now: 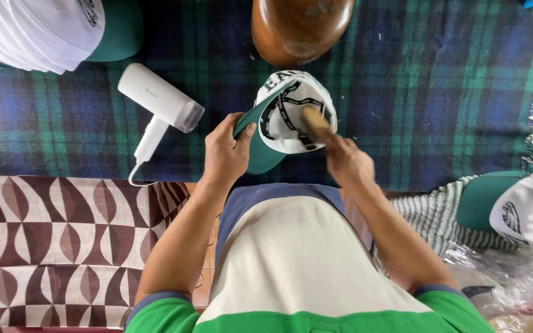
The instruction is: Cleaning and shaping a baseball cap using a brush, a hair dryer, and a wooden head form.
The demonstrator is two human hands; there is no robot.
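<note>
Holding a white cap with a green brim (291,120) upside down over a blue-and-green plaid blanket (433,92), a person works inside its crown, where black taped seams show. The left hand (226,151) grips the green brim, fingers curled over its edge and thumb pressed against it, so the cap sits just above and to the right of that hand. The right hand (347,161) is closed around a wooden tool (316,118) whose blunt end pushes into the cap's hollow; the cap lies directly ahead of those knuckles. Just beyond the cap stands a rounded brown wooden block (300,24), near the cap's far edge but whether touching cannot be told. Left of the left hand, a white handheld steamer (158,102) rests on the blanket, its cord trailing toward a brown-and-cream patterned cloth (63,240). Farther up to the left sits a stack of white and green caps (50,28). Well off to the right of the right hand, another white and green cap (519,206) lies on a striped cloth (430,216), with crumpled clear plastic (513,277) beside it.
</note>
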